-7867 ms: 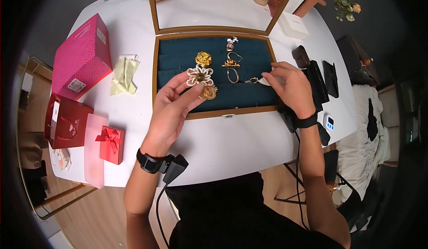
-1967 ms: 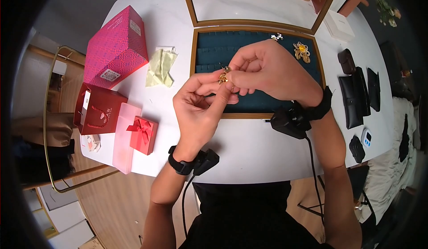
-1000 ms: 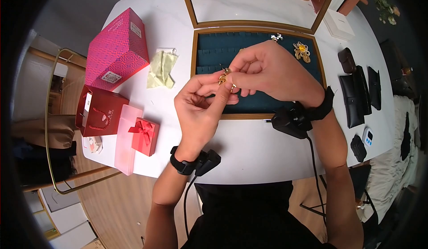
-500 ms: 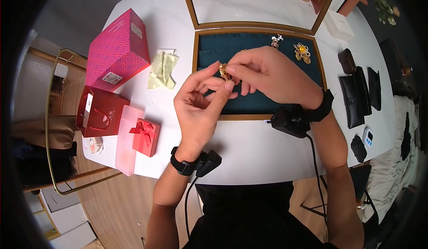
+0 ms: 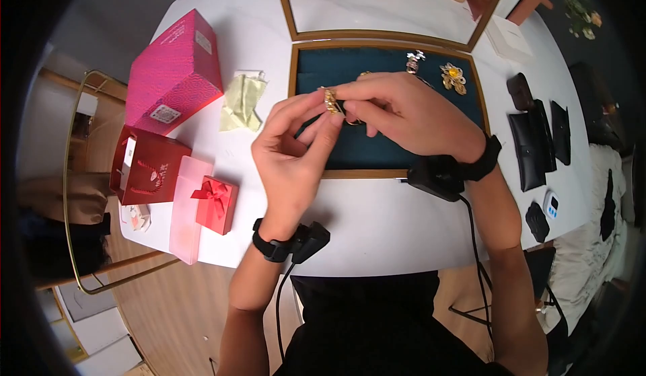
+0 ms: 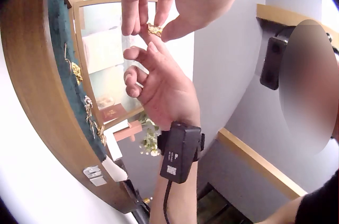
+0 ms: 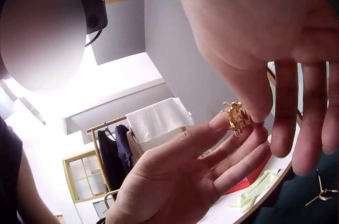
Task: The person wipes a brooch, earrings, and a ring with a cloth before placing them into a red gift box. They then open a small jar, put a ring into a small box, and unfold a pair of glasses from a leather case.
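Observation:
Up in front of the chest, over the near left part of the jewelry case (image 5: 367, 173), a small ornate gold brooch (image 5: 331, 101) is held between both hands. The left hand (image 5: 291, 151) pinches it between thumb and fingertips. From the right, the right hand (image 5: 420, 114) has its thumb and index fingertips at the brooch's edge, the other fingers loosely bent. The right wrist view shows the brooch (image 7: 237, 118) close, its surface knobbly with small prongs. On the case's dark green lining (image 5: 363, 155) lie a gold flower brooch with a yellow centre (image 5: 454, 78) and a silvery ornament (image 5: 415, 61).
Behind the case stands its raised, wood-framed glass lid (image 5: 377, 34). To the left are a pink box (image 5: 176, 73), a pale green cloth (image 5: 242, 100), a red gift bag (image 5: 151, 164) and a small red box with a bow (image 5: 215, 204). Black cases (image 5: 527, 151) lie to the right.
Several seconds back, the left hand held a pale flower ornament; now it holds the gold brooch. Over the last second the brooch has been turned and the right fingertips have shifted on it.

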`<action>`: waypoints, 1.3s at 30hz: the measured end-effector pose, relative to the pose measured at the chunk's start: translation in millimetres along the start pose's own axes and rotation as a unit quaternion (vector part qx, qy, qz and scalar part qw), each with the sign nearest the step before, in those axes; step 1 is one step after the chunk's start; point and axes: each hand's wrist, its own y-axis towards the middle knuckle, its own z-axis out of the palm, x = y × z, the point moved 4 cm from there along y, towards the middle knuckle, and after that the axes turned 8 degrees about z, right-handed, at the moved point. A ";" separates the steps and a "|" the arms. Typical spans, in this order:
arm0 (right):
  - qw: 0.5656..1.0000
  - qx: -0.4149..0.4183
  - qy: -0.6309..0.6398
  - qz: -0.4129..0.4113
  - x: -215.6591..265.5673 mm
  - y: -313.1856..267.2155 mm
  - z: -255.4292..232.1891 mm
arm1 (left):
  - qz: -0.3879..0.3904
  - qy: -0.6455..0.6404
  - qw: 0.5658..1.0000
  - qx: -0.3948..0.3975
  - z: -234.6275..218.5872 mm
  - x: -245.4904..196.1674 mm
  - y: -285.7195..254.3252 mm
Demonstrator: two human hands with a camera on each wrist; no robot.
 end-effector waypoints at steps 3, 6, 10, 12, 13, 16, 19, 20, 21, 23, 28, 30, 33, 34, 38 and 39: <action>0.997 -0.019 -0.057 -0.043 2.6 -4.3 -2.9 | -0.006 -0.015 1.000 -0.006 -2.4 4.1 -2.1; 0.996 0.009 -0.079 -0.040 4.7 -6.2 -4.8 | 0.012 -0.004 1.000 0.009 -1.5 3.6 -1.1; 0.998 -0.025 -0.060 -0.028 -3.7 -13.6 -12.1 | 0.053 0.043 0.997 0.042 5.4 -2.3 -2.0; 0.999 0.003 -0.026 0.020 -6.9 -23.5 -19.9 | 0.038 0.062 0.995 0.075 6.9 3.9 -4.4; 0.999 0.000 -0.026 0.021 -10.0 -29.2 -24.1 | 0.025 0.082 0.991 0.100 9.2 6.8 -5.5; 0.997 -0.046 0.001 0.056 -19.4 -53.8 -42.7 | 0.042 0.195 0.971 0.135 18.2 10.0 -7.5; 0.989 -0.113 0.046 0.079 -32.3 -78.0 -61.2 | 0.052 0.283 0.941 0.179 23.0 10.9 -10.9; 0.990 -0.111 0.049 0.077 -33.6 -85.9 -64.1 | 0.016 0.272 0.944 0.187 23.3 14.4 -10.4; 0.985 -0.139 0.050 0.094 -34.6 -95.8 -68.0 | -0.021 0.260 0.945 0.195 23.4 17.5 -9.6; 0.978 -0.168 0.054 0.109 -40.9 -109.8 -71.3 | -0.079 0.239 0.944 0.212 22.1 20.4 -2.8; 0.968 -0.193 0.110 0.114 -62.6 -121.1 -63.7 | -0.135 0.151 0.950 0.236 30.9 34.2 14.4; 0.965 -0.200 0.128 0.111 -63.7 -124.2 -60.3 | -0.144 0.169 0.946 0.238 37.1 40.5 20.9; 0.964 -0.206 0.145 0.086 -60.0 -128.3 -58.9 | -0.118 0.179 0.943 0.254 47.1 48.3 25.7; 0.962 -0.205 0.155 0.087 -62.0 -129.7 -57.6 | -0.068 0.257 0.924 0.274 50.2 47.1 24.4; 0.958 -0.219 0.159 0.093 -70.6 -135.5 -54.3 | 0.016 0.403 0.855 0.326 61.8 30.1 17.5; 0.958 -0.225 0.152 0.091 -70.5 -135.3 -54.4 | 0.047 0.445 0.826 0.342 63.5 26.6 17.6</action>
